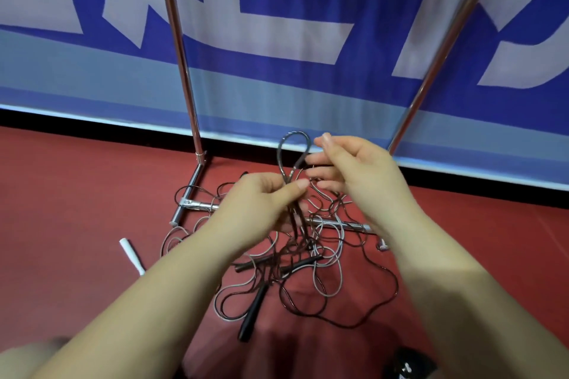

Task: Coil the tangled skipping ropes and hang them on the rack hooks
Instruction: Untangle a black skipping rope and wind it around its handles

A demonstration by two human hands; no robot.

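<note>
A tangle of thin dark and grey skipping ropes (308, 255) lies on the red floor over the foot of a chrome rack (184, 71). My left hand (261, 203) pinches a bundle of dark rope strands, and a loop (291, 148) stands up above its fingers. My right hand (354, 169) is just right of that loop, its fingertips holding the loop's right side. Black handles (252, 311) lie in the pile, and a white handle (132, 255) rests to the left. No hooks are in view.
Two chrome rack uprights rise at centre left and right (443, 49), joined by a floor bar (348, 224). A blue and white banner wall (277, 40) stands behind. A dark object (406, 366) sits at the bottom right.
</note>
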